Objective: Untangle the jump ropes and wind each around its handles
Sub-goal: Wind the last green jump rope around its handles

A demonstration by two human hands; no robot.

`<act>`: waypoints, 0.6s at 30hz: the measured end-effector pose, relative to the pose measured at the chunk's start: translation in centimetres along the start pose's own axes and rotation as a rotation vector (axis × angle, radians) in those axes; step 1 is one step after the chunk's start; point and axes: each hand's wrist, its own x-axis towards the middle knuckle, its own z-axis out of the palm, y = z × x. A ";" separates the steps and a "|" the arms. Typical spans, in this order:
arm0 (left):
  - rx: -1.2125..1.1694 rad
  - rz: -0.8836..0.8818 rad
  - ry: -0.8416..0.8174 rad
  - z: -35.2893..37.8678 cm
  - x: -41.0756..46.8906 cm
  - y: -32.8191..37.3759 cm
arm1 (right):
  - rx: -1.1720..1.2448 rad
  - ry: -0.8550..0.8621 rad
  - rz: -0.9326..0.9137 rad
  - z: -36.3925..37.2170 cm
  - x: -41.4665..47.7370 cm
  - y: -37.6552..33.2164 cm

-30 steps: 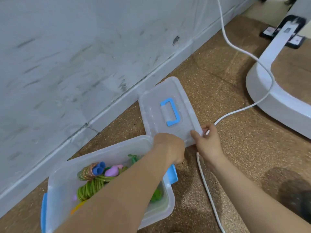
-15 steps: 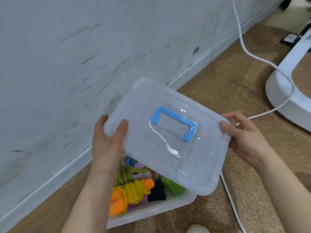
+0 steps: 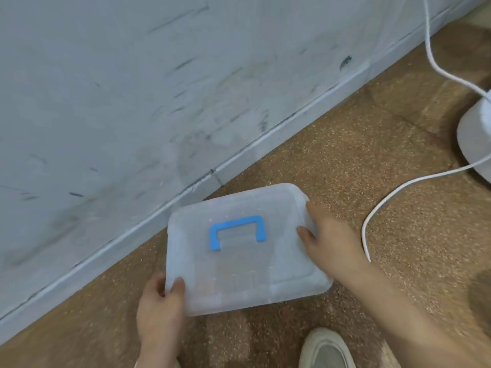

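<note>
A translucent plastic lid (image 3: 239, 272) with a blue handle (image 3: 237, 231) lies flat over the storage box on the brown floor, close to the wall. The jump ropes inside are hidden beneath the lid. My left hand (image 3: 159, 312) grips the lid's near left corner, thumb on top and fingers under the edge. My right hand (image 3: 328, 241) holds the lid's right edge, thumb on top and fingers curled over the rim.
A grey scuffed wall with a baseboard (image 3: 239, 152) runs behind the box. A white cable (image 3: 382, 205) curves over the floor at the right, leading to a white stand base (image 3: 475, 139). A light shoe (image 3: 325, 349) shows at the bottom.
Both hands picked the lid up from the floor beside the box, carried it over and lowered it onto the box. The ropes, visible earlier, are now covered.
</note>
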 end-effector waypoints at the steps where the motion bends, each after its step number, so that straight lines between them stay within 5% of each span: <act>1: 0.030 0.008 -0.016 -0.2 0.0 -0.2 | -0.006 -0.009 -0.004 0.1 -0.1 0.0; 8: 0.153 0.043 -0.081 -0.9 0.8 0.4 | 0.215 -0.002 0.141 -0.4 0.4 0.8; 13: -0.182 -0.130 -0.192 -0.9 0.9 0.0 | 0.432 -0.081 0.215 -0.8 0.9 2.2; 18: -0.218 -0.091 -0.186 -1.2 0.5 -1.0 | 0.284 -0.088 0.221 -0.7 0.8 2.6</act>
